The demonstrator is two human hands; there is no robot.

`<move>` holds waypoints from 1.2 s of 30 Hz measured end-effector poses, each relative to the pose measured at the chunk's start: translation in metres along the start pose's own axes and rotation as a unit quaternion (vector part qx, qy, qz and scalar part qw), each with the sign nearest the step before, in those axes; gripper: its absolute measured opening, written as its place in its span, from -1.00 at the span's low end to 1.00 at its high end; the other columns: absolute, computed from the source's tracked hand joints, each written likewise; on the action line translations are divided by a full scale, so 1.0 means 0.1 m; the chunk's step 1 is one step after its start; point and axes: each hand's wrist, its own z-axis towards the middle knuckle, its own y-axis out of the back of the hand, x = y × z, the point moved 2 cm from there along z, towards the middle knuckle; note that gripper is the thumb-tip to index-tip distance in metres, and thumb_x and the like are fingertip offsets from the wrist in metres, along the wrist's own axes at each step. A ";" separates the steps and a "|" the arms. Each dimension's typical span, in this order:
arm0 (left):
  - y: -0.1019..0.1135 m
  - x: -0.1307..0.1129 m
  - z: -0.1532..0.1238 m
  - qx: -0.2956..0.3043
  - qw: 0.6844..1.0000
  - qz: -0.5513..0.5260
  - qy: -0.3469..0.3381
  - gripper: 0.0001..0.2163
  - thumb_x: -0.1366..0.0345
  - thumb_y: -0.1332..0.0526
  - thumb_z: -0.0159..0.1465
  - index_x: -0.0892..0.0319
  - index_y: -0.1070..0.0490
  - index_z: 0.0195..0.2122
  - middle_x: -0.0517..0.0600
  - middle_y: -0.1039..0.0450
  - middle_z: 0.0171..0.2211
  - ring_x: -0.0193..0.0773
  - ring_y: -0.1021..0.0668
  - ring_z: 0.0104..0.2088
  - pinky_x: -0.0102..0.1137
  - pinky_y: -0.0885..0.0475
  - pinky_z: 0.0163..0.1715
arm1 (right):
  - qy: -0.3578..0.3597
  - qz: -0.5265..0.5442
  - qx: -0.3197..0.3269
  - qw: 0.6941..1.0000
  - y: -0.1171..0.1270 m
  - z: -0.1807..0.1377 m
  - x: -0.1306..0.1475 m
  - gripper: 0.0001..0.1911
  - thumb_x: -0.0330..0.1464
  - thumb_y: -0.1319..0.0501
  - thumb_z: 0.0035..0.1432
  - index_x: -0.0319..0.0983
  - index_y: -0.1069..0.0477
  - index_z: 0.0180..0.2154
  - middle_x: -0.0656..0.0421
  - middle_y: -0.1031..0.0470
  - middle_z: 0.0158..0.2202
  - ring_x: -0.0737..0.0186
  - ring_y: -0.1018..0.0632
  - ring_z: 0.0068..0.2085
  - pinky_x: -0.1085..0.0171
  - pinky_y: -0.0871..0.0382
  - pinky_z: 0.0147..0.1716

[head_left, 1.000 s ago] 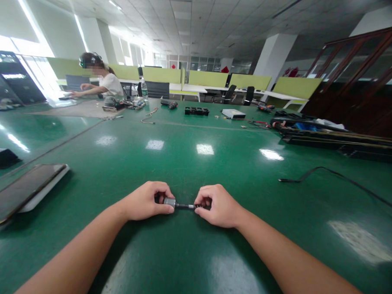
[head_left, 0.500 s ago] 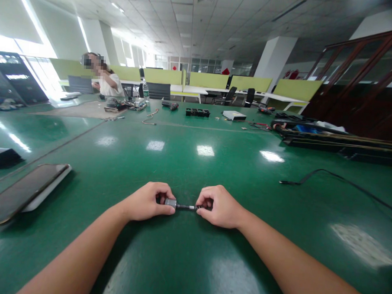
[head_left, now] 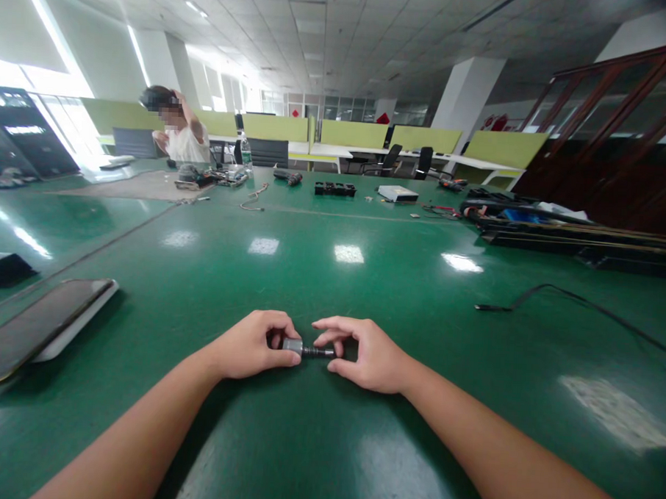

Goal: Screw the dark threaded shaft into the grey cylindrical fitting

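Between the fingers and thumb of my left hand (head_left: 260, 342) is a grey cylindrical part with a shaft (head_left: 293, 345), lying level and pointing right. A dark coil that looks like a spring (head_left: 309, 351) sits around the shaft close to the grey body. The shaft's bright tip reaches toward my right hand (head_left: 364, 354). That hand is open, with the index finger stretched left above the tip and the thumb below it. Whether a right fingertip touches the shaft, I cannot tell. Under both hands is the green table (head_left: 314, 418).
At the left lies a phone-like flat device (head_left: 37, 325) on something white. A black cable (head_left: 557, 289) runs along the right side. Farther back are a black bracket-like part (head_left: 334, 190), a silver box (head_left: 397, 194), a bottle (head_left: 246, 156) and a seated person (head_left: 186, 140).
The dark coil has moved left from the shaft's tip along the shaft toward the grey body. My right hand has let go of it and spread its fingers. My left hand keeps its grip.
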 end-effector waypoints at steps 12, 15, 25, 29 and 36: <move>-0.04 -0.02 0.01 -0.013 1.000 0.013 0.009 -0.75 0.23 -0.43 0.03 0.19 -0.53 -0.28 -0.12 -0.39 -0.42 -0.31 -0.41 -0.43 -0.47 -0.26 -0.43 | 0.032 -0.114 0.003 0.993 -0.02 0.02 0.02 -0.70 -0.43 -0.34 -0.01 -0.26 -0.54 -0.15 0.15 -0.51 -0.32 0.30 -0.42 -0.40 0.30 -0.30 -0.36; -0.05 -0.03 0.01 -0.018 1.000 0.017 0.006 -0.74 0.25 -0.43 0.02 0.19 -0.53 -0.27 -0.11 -0.40 -0.41 -0.30 -0.42 -0.42 -0.47 -0.26 -0.43 | 0.041 -0.107 0.009 0.993 -0.04 0.03 0.03 -0.74 -0.41 -0.34 0.03 -0.26 -0.55 -0.16 0.14 -0.51 -0.28 0.29 -0.44 -0.38 0.30 -0.31 -0.35; -0.05 -0.06 -0.01 -0.008 1.000 0.026 0.003 -0.68 0.20 -0.43 0.05 0.17 -0.54 -0.17 -0.09 -0.44 -0.37 -0.28 -0.43 -0.39 -0.45 -0.26 -0.41 | 0.037 -0.130 0.013 0.991 -0.07 0.06 -0.02 -0.78 -0.43 -0.36 0.06 -0.23 -0.58 -0.19 0.22 -0.45 -0.40 0.33 -0.43 -0.39 0.34 -0.26 -0.37; -0.04 -0.05 -0.01 -0.001 1.000 0.011 -0.014 -0.71 0.14 -0.33 0.17 0.18 -0.53 -0.15 -0.07 -0.45 -0.36 -0.29 -0.43 -0.39 -0.45 -0.27 -0.40 | 0.036 -0.128 0.015 0.991 -0.07 0.06 -0.01 -0.79 -0.44 -0.36 0.05 -0.24 -0.58 -0.20 0.21 -0.45 -0.40 0.33 -0.43 -0.39 0.35 -0.26 -0.37; -0.05 -0.07 0.00 0.001 1.000 0.028 -0.005 -0.74 0.17 -0.35 0.12 0.18 -0.55 -0.21 -0.06 -0.46 -0.38 -0.29 -0.44 -0.40 -0.46 -0.28 -0.40 | 0.037 -0.125 0.016 0.991 -0.07 0.06 -0.02 -0.81 -0.42 -0.35 0.07 -0.22 -0.58 -0.20 0.21 -0.46 -0.40 0.31 -0.44 -0.38 0.34 -0.28 -0.35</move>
